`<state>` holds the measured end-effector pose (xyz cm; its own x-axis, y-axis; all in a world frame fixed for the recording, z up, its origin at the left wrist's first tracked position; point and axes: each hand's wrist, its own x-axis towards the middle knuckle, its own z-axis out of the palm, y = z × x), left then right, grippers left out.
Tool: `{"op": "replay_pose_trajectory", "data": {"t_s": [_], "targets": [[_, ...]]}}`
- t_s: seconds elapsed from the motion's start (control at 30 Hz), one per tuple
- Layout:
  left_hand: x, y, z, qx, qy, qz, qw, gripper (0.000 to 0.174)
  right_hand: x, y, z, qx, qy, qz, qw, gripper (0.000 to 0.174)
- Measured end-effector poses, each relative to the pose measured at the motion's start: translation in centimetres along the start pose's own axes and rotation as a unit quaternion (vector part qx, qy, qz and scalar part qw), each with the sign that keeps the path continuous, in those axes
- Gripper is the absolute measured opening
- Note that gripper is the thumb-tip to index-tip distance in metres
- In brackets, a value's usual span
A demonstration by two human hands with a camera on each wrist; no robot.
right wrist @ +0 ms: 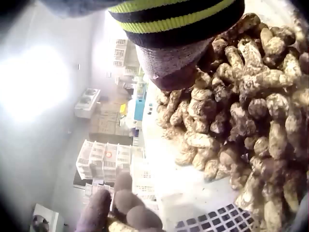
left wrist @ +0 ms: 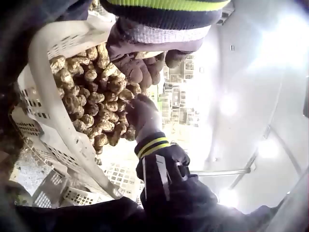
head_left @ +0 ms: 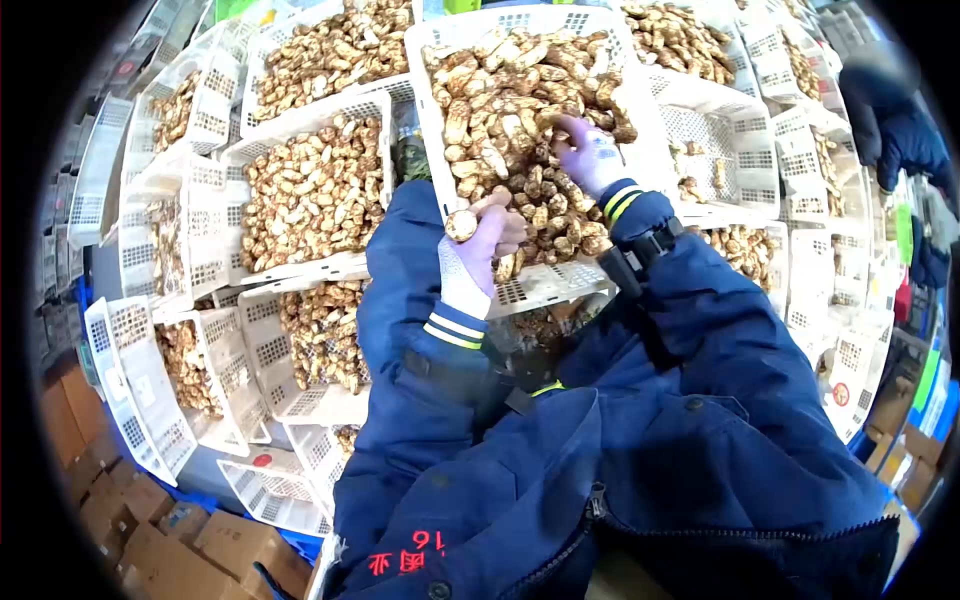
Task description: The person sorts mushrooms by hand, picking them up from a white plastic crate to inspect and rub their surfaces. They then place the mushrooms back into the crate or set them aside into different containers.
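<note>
Brown-and-cream mushrooms (head_left: 515, 95) fill a white perforated crate (head_left: 540, 285) in front of the person. At the crate's near left, the gloved left hand (head_left: 478, 250) grips one mushroom (head_left: 461, 225), its round pale end poking out beside the thumb. The right wrist view shows that hand (right wrist: 123, 208) with its fingers curled round the mushroom (right wrist: 118, 226). The gloved right hand (head_left: 592, 158) reaches into the pile at the crate's right, fingers bent down. In the left wrist view its fingertips touch the pile beside the right hand (left wrist: 145, 116); whether they pinch a mushroom is hidden.
More white crates of mushrooms stand on both sides, such as one at the left (head_left: 310, 195). A crate at the right (head_left: 715, 150) holds only a few. Cardboard boxes (head_left: 170, 550) lie at the lower left. Another person's dark sleeve (head_left: 915, 140) shows at the far right.
</note>
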<state>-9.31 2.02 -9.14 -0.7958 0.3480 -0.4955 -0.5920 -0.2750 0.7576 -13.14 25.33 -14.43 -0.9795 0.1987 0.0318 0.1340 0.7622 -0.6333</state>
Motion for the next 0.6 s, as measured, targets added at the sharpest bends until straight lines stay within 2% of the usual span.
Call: {"op": "replay_pose_trajectory", "data": {"t_s": [0.03, 0.13, 0.17, 0.2, 0.33, 0.4, 0.47, 0.5, 0.53, 0.57, 0.6], "targets": [[-0.1, 0.1, 0.2, -0.015, -0.003, 0.009, 1.000, 0.036, -0.3, -0.6, 0.5, 0.014, 0.025, -0.074, 0.997, 0.043], [0.2, -0.6, 0.3, 0.003, 0.012, 0.001, 1.000, 0.035, -0.3, -4.5, 2.3, -0.134, -0.115, -0.036, 0.984, 0.048], [0.3, -0.4, 0.3, 0.003, 0.006, -0.001, 1.000, 0.033, 0.1, -4.8, 3.6, -0.211, -0.088, -0.025, 0.973, 0.047], [0.2, -0.4, 0.5, 0.044, 0.041, -0.010, 0.998, 0.030, 0.3, -4.7, 4.5, -0.236, -0.024, -0.048, 0.970, 0.044], [0.1, -0.5, 0.3, 0.047, 0.026, -0.012, 0.998, 0.032, 2.3, -4.0, 4.4, -0.260, -0.062, -0.052, 0.962, 0.035], [0.2, -0.3, 0.2, 0.048, 0.024, -0.015, 0.998, 0.033, 2.8, -3.5, 4.0, -0.233, -0.086, -0.037, 0.968, 0.038], [0.3, -0.4, -0.1, 0.033, 0.032, -0.009, 0.999, 0.033, 2.8, -2.6, 3.3, -0.095, -0.055, 0.016, 0.994, 0.042], [0.4, -0.5, -0.2, 0.025, 0.029, -0.003, 0.999, 0.033, 2.1, -1.6, 2.8, 0.010, -0.024, 0.032, 0.999, 0.047], [0.5, -0.6, -0.3, 0.019, 0.022, 0.003, 1.000, 0.034, 1.7, -0.8, 2.2, 0.083, -0.036, 0.048, 0.995, 0.044], [0.4, -0.2, -0.5, -0.027, -0.006, 0.004, 1.000, 0.035, 1.1, -0.6, 0.9, 0.191, -0.093, 0.095, 0.972, 0.046], [-0.3, 0.9, 0.4, -0.007, 0.019, -0.010, 1.000, 0.036, 0.1, -1.2, -0.8, 0.298, -0.147, 0.142, 0.933, 0.048]]}}
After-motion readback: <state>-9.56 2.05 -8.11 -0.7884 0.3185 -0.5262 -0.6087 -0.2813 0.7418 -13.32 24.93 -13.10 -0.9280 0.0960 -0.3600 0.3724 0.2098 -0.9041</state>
